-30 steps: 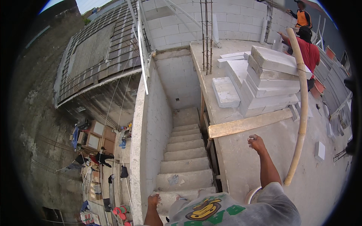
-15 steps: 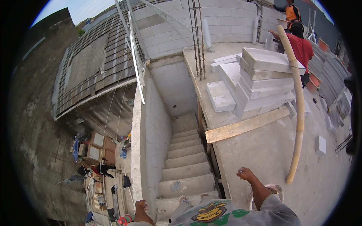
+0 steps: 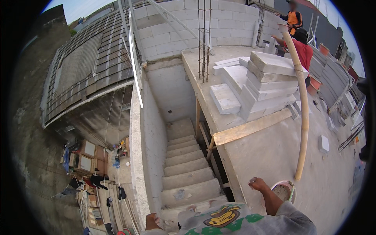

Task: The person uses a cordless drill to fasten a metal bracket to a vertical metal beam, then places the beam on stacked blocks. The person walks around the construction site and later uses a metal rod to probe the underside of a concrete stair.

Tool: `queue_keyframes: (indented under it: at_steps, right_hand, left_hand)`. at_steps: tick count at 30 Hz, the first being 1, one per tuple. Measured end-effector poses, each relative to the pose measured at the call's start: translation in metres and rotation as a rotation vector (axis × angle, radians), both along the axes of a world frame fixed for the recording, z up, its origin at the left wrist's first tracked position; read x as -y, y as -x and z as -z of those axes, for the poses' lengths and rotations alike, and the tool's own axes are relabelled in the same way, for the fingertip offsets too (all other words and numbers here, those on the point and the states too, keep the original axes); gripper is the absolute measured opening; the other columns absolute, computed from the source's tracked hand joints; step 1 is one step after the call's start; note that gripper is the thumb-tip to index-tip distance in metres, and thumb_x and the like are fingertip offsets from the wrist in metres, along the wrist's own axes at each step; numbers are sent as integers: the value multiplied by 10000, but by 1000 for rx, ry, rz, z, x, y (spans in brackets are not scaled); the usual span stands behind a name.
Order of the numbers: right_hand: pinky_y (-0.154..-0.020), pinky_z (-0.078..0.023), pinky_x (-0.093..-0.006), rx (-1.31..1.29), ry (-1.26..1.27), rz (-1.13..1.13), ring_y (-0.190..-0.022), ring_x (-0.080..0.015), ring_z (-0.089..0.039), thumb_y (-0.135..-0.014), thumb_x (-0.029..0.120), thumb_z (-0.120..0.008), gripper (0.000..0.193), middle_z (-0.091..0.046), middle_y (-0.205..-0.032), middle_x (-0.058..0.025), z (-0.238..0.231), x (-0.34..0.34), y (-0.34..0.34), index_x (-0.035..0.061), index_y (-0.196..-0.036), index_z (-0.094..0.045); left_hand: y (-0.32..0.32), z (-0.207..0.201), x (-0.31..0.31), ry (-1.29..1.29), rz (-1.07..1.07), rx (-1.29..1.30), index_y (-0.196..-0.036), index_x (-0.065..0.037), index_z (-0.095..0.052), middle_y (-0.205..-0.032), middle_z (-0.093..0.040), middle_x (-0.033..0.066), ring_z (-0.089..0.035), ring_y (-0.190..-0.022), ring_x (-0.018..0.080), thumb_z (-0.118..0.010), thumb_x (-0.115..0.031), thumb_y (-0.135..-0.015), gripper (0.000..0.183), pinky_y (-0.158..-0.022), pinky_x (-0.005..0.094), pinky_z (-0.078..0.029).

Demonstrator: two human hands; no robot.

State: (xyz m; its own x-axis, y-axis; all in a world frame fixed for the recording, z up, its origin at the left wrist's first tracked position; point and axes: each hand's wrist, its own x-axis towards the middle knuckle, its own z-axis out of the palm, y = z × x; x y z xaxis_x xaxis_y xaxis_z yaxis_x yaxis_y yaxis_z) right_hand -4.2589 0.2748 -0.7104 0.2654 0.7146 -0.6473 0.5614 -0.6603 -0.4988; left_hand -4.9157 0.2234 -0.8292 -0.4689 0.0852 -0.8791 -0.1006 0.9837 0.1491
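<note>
I stand at the top of the concrete stairs (image 3: 187,175), which run down between a block wall and the floor slab. My left hand (image 3: 152,221) is near the rough top of the low wall (image 3: 137,156); its fingers look curled and nothing shows in them. Over the slab's edge, to the right of the stairs, is my right hand (image 3: 256,184), loosely closed with nothing visible in it. Just beside my right forearm stands a bucket (image 3: 282,192) with grey mix inside, partly covered by my arm.
White blocks (image 3: 270,84) are stacked on the slab, with a plank (image 3: 252,127) and a long bamboo pole (image 3: 302,117) by them. Rebar (image 3: 203,43) rises at the slab edge, beside the open stairwell. Two people work at back right, one in a red shirt (image 3: 303,53).
The view has shifted, so the stairs and wall sit further left. More of the bucket shows beside my right arm. Both hands remain low at my sides.
</note>
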Motion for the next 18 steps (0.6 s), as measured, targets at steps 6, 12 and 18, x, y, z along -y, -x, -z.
queue_keyframes:
  at_steps: [6,12,18]
  right_hand:
    - [-790,-512,-359,107,86,-137,-834,-290,-670,-750,338,-660,378,-688,-850,-176,20,22,60,32,-970,-685]
    - [-820,-502,-359,165,97,-112,-864,-306,-665,-745,341,-661,378,-686,-865,-187,2,41,98,40,-971,-689]
    - [-782,-513,-354,207,54,-68,-817,-295,-675,-745,318,-662,368,-689,-810,-174,-11,69,116,16,-954,-687]
  left_hand:
    - [66,3,17,-27,-51,58,-1203,-95,-540,-829,-609,130,-591,-595,214,-497,-253,-938,312,-673,472,-546]
    - [98,10,35,-40,-39,98,-1243,-107,-518,-991,-615,158,-594,-614,193,-500,-247,-934,339,-771,475,-530]
    - [107,-5,38,26,40,150,-1259,-82,-505,-1112,-571,141,-637,-803,192,-488,-218,-934,352,-820,470,-517]
